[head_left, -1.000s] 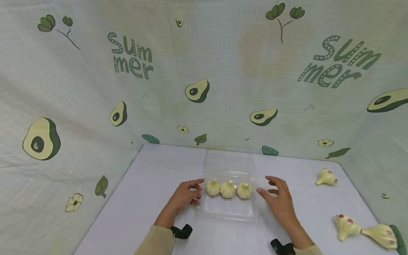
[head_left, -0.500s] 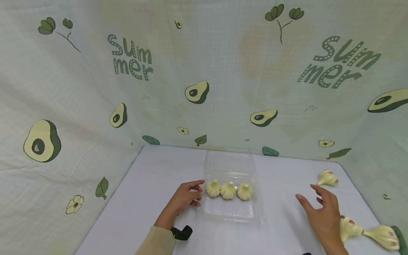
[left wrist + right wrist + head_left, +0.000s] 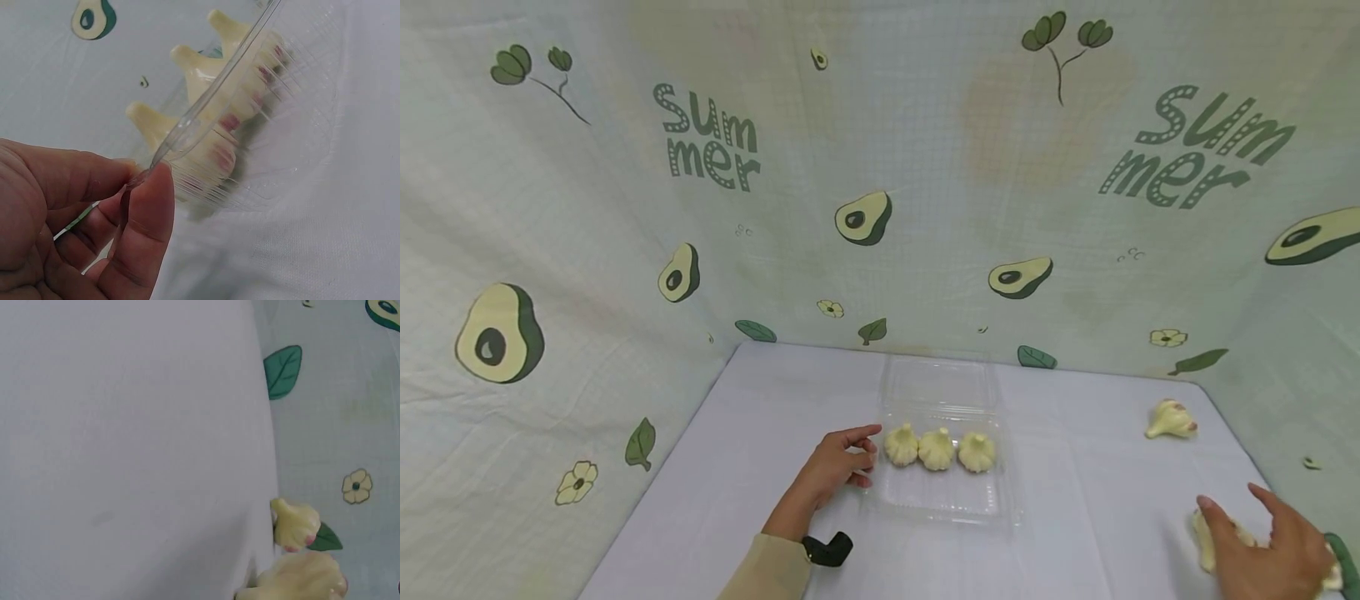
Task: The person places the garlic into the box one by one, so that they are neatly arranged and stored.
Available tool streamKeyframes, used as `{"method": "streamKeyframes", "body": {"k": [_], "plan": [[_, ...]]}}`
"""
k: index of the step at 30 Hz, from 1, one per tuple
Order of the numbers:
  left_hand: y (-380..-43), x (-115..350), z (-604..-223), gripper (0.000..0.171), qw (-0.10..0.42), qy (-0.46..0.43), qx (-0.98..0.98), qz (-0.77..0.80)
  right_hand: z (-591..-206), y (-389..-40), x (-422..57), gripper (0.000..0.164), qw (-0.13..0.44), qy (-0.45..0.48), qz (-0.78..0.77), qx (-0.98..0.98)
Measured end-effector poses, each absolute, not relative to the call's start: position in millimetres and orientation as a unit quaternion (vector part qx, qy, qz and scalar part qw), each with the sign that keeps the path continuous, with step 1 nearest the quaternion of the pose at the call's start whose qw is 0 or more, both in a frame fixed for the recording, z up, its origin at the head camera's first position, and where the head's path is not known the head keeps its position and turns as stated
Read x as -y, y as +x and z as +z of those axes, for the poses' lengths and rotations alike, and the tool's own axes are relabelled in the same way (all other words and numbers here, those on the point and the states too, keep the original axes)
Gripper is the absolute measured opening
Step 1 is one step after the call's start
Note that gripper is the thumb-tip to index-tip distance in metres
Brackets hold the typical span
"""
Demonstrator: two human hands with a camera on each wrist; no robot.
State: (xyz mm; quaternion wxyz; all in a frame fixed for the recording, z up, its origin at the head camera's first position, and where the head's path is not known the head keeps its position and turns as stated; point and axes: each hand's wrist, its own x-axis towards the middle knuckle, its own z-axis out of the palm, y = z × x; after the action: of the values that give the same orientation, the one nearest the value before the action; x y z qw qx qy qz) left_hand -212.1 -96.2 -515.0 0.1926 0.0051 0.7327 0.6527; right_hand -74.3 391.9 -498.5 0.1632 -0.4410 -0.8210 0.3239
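Right grip (image 3: 1270, 546) shifted to garlic (image 3: 1206, 543) by tabletop edge (image 3: 1223, 433), spread, left grip (image 3: 837, 460) pinching container rim (image 3: 182, 130), room between

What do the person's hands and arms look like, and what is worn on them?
The left hand is ungloved, below it a plain beige sleeve and a black, angular device at the wrist. The right hand is also ungloved; its sleeve is out of view.
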Motion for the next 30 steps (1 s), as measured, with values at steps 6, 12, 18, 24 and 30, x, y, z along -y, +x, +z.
{"method": "streamKeyframes", "body": {"k": [6,12,18,24,30], "plan": [[-210,97,-515,0.057,0.194,0.001,-0.732,0.653,-511,-72,-409,0.078,0.140,-0.456,0.326,0.816],[-210,96,-514,0.057,0.194,0.004,-0.731,0.654,-525,-77,-415,0.078,0.139,-0.457,0.354,0.804],[-210,97,-513,0.057,0.194,0.003,-0.730,0.656,-532,-85,-413,0.076,0.152,-0.447,0.380,0.795],[-211,97,-514,0.057,0.193,0.005,-0.729,0.656,-536,-93,-414,0.081,0.132,-0.424,0.391,0.806],[-211,97,-515,0.057,0.194,0.008,-0.730,0.656,-542,-102,-414,0.080,0.111,-0.369,0.381,0.840]]}}
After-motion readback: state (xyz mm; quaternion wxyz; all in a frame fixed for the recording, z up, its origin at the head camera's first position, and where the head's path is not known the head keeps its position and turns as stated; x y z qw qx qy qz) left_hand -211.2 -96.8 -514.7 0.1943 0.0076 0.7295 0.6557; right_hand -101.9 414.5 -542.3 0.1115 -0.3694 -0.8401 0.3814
